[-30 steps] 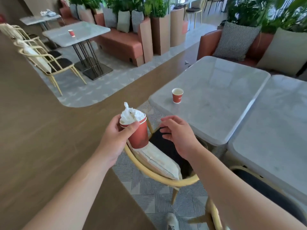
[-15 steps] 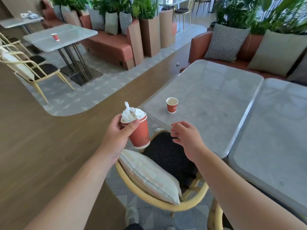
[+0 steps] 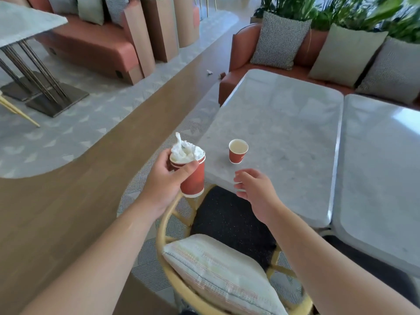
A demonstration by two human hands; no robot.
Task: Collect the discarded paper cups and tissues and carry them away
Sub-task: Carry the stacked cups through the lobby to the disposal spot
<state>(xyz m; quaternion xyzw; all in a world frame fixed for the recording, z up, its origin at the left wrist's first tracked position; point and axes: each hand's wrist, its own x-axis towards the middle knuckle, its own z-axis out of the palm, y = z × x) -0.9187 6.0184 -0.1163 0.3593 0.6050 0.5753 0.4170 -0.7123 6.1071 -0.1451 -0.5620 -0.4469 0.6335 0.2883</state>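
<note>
Far left, the corner of a pale table top [image 3: 25, 21] on dark metal legs, grey patterned carpet [image 3: 56, 137] under it, then a wide band of wooden floor [image 3: 68, 201] running up the room. Left hand [image 3: 163, 180] next — clamped round a red paper cup [image 3: 193, 178], thumb across the front, fingers wrapped behind. The cup is held in the air just off the near left corner of the marble table [image 3: 284, 123], its long axis nearly upright, the mouth leaning up and a touch to the left, the base down toward the chair. Crumpled white tissue [image 3: 185, 151] is stuffed in the mouth, one twist sticking straight up. Below both arms, a yellow cane chair [image 3: 166, 219] with a dark seat and a pale striped cushion [image 3: 218, 273] leaning on its back. Moving right — a second red cup [image 3: 238, 151] stands upright on the marble near that same corner, mouth up, pale inside, apart from both hands. Right hand [image 3: 256, 192] hovers over the table edge just short of that cup, fingers loosely spread and curled, holding nothing, not touching it. Beyond, a second marble table [image 3: 381, 169] butts against the first, with an orange sofa [image 3: 243, 48], cushions and green plants [image 3: 341, 12] behind
</note>
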